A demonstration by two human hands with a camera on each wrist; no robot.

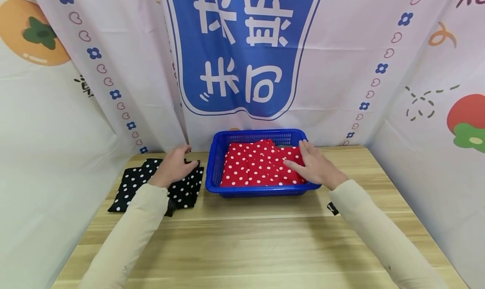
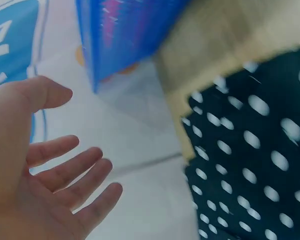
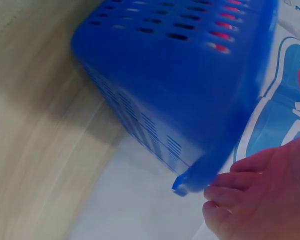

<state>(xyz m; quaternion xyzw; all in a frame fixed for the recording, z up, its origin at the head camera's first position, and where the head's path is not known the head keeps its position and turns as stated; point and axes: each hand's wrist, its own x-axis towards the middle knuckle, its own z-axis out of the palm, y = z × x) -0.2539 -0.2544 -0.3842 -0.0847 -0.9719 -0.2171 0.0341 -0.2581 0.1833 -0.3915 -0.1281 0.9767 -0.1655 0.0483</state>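
Note:
A blue plastic basket (image 1: 214, 171) with slotted walls stands at the back of the table. Inside it lies red cloth (image 1: 244, 167) with white dots, layered in folded pieces. My right hand (image 1: 317, 166) is over the basket's right rim, its fingers extended; in the right wrist view the fingertips (image 3: 225, 195) are close beside the rim, and I cannot tell whether they touch it. To the left of the basket lies black cloth (image 1: 130, 188) with white dots. Above it hovers my left hand (image 1: 174, 167), fingers spread and holding nothing, as the left wrist view shows.
The wooden table (image 1: 242, 242) ends against a hanging printed curtain (image 1: 341, 91) behind the basket. White printed sheets also hang on both sides. A sliver of dark green (image 1: 282, 146) shows behind the red cloth in the basket.

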